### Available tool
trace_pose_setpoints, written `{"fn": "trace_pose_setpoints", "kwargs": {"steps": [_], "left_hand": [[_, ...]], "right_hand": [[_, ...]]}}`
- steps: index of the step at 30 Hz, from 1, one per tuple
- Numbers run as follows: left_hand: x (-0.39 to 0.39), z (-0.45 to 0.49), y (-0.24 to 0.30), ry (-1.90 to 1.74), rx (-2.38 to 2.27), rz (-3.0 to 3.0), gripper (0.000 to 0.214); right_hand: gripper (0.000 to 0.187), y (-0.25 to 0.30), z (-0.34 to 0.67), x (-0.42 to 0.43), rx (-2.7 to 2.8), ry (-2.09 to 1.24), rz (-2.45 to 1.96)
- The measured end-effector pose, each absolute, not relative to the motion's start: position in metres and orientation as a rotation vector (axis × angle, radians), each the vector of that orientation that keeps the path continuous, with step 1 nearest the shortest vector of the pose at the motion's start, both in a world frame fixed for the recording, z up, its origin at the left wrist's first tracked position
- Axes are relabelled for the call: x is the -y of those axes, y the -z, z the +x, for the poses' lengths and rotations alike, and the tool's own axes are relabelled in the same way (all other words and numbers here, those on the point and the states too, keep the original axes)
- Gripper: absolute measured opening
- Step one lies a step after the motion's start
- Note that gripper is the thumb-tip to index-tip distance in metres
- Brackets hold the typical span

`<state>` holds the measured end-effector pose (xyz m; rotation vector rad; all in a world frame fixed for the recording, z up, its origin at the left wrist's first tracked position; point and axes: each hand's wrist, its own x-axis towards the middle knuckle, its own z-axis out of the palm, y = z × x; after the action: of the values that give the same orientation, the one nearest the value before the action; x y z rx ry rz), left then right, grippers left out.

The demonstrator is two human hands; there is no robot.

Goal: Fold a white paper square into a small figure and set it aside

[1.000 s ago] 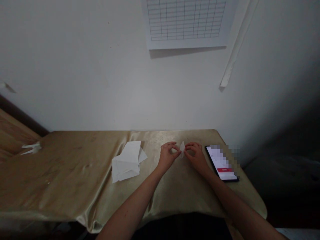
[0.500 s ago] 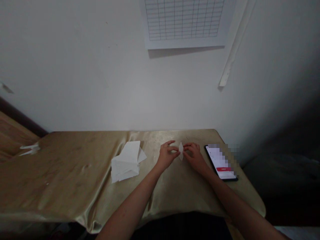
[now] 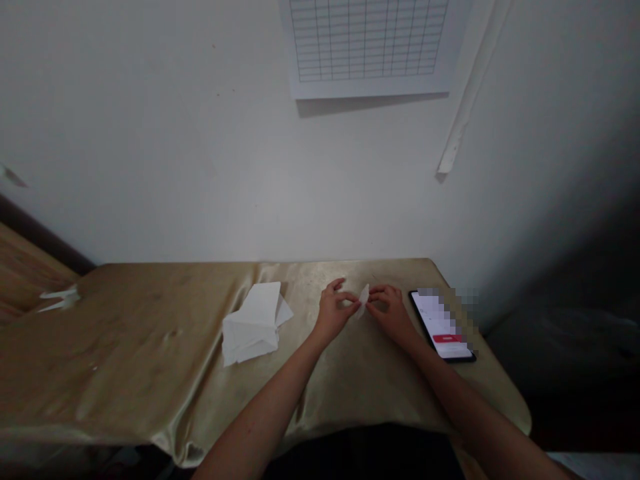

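Note:
A small folded piece of white paper (image 3: 364, 301), pointed at its upper and lower ends, is held just above the table between both hands. My left hand (image 3: 336, 311) pinches its left side with thumb and index finger, the other fingers raised and curled. On the opposite side, my right hand (image 3: 390, 312) grips the paper between thumb and fingertips. Fingertips cover part of the middle of the piece. To the left of my left hand lies a loose pile of white paper sheets (image 3: 257, 320), overlapping and slightly creased.
A phone (image 3: 443, 327) with its screen lit lies right of my right hand. The table (image 3: 150, 333) has a gold cloth with folds and meets a white wall. White scraps (image 3: 63, 297) lie at the far left. A printed grid sheet (image 3: 370, 47) hangs above.
The small paper has tilted, its upper tip leaning to the right and its lower tip to the left. Both hands keep nearly the same place. The pile and phone have not moved.

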<state>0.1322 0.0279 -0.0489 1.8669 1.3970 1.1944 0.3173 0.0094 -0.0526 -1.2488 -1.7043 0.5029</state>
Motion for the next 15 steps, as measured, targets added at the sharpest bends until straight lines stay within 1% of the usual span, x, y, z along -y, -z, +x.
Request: {"fn": "trace_pose_setpoints", "kwargs": {"steps": [10,15], "left_hand": [[-0.0299,0.1308,0.0501,-1.081,-1.419,1.966,0.011],[-0.0293,0.1313,0.0505,-1.083,-1.419,2.001,0.012]], "right_hand": [[0.007,0.0524,0.3135,-0.0070,1.816,-0.404,-1.230],[0.006,0.0554,0.3122,-0.0070,1.814,-0.371,-1.222]]}}
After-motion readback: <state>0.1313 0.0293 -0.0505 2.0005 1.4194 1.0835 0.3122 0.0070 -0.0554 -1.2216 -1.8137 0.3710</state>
